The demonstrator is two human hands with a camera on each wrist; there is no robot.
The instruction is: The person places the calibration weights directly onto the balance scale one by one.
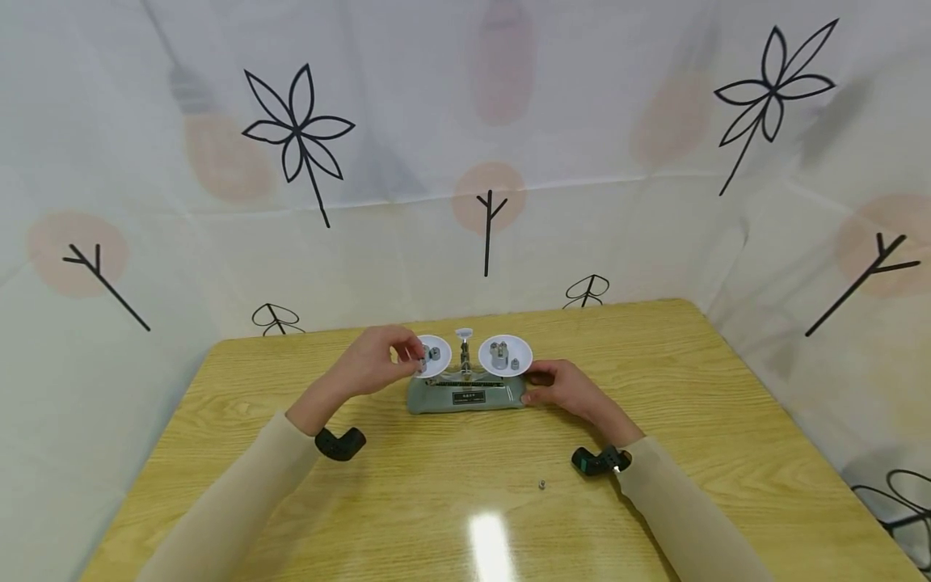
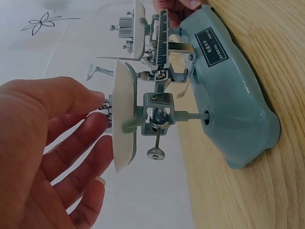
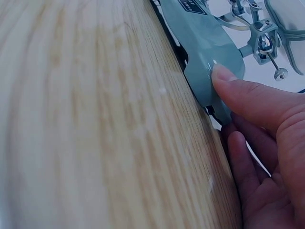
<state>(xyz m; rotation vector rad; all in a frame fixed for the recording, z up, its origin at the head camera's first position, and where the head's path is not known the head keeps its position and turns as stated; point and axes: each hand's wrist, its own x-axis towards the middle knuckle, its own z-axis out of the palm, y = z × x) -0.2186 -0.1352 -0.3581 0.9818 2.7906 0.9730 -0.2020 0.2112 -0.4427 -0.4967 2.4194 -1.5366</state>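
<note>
A two-pan balance scale with a green base (image 1: 429,402) stands toward the back of the table. My left hand (image 1: 374,360) is at the left pan (image 1: 440,368), which carries small metal weights. In the left wrist view, thumb and forefinger pinch a small metal weight (image 2: 109,107) against the pan; the fingertips partly hide it. Several metal weights (image 1: 499,356) sit on the right pan (image 1: 520,349). My right hand (image 1: 560,386) grips the base's right end, its thumb (image 3: 223,74) on top and the other fingers around the end.
A tiny metal weight (image 1: 541,485) lies on the wooden table (image 1: 407,493), in front of the scale and left of the right wrist. A white patterned cloth (image 1: 407,259) hangs behind and along the sides of the table.
</note>
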